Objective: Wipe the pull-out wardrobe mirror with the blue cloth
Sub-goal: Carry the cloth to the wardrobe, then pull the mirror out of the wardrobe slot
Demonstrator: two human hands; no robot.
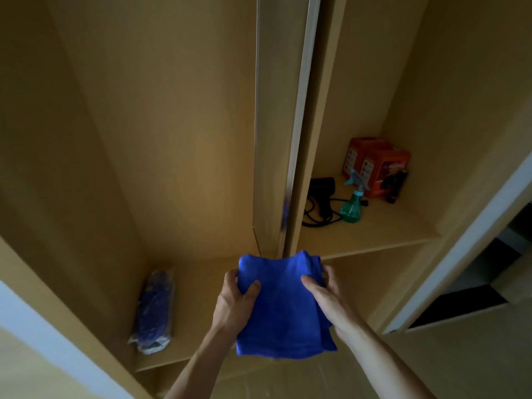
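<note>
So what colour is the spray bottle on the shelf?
The spray bottle is teal green with a pale blue trigger; head view.

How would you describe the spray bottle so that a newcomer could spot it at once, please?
Find the tall mirror panel standing edge-on in the middle of the wardrobe, then the shelf to its right. The spray bottle stands upright there, between a black hair dryer and orange boxes; it alone is translucent green, with a pale trigger head.
</note>
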